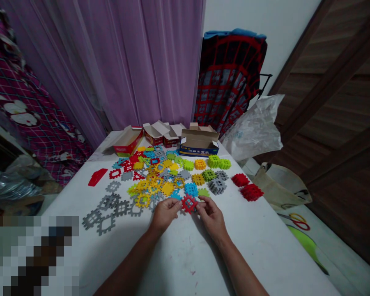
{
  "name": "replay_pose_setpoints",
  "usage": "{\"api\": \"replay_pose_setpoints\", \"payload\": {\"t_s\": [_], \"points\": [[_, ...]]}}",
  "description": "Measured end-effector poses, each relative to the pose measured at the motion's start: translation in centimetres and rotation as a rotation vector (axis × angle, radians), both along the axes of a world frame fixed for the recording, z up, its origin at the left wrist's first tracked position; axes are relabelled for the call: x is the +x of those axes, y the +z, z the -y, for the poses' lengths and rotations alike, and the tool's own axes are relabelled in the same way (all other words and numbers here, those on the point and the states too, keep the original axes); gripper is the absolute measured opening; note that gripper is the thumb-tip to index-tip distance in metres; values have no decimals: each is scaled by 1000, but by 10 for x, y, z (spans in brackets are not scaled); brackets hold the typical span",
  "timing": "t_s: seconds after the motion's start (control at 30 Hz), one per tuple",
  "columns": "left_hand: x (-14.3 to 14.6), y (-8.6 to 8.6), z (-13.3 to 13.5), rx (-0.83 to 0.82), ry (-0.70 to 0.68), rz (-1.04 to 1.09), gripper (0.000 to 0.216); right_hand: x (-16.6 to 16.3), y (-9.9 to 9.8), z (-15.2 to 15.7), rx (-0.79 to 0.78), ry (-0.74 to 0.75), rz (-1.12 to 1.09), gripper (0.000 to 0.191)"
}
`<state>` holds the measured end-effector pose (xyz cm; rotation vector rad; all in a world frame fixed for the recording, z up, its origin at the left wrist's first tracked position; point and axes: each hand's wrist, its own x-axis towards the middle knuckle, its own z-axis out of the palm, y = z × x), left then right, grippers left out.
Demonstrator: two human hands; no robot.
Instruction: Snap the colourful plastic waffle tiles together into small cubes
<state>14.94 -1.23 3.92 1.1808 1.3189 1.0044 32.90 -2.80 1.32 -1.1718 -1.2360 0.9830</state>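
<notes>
Between my two hands is a red notched plastic building tile [189, 203] with a window-like opening. My left hand [166, 211] pinches its left edge between thumb and fingers. On the opposite edge, the thumb and fingers of my right hand [211, 213] close on the same tile. Just beyond it lie a blue stack of tiles [191, 189] and a heap of yellow tiles [154, 185]. Loose grey tiles [121, 208] spread out to the left of my left hand. Red stacks [251, 192] stand to the right, past a grey stack [217, 186].
Open cardboard boxes line the back of the white table [178, 255], among them a blue box [198, 147] and a red box [128, 142]. A flat red piece [97, 177] lies at the left. Right of the table are a plastic bag [254, 127], a beige bag [280, 185] and scissors [299, 222].
</notes>
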Motion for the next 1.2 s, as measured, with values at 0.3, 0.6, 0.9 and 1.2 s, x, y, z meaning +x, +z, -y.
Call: {"api": "replay_pose_setpoints", "payload": {"t_s": [0.3,0.6,0.9,1.2], "points": [[8,-2,2,-69,93,8,47,-3,0,14,179,-186,520,49],[12,-4,-1,-87,67,-5,45,0,0,13,359,-238,636,32],[8,-3,6,68,40,-36,49,38,12,13,371,-418,664,24],[-23,-20,34,315,107,-302,36,191,4,-14,241,-1027,846,51]]}}
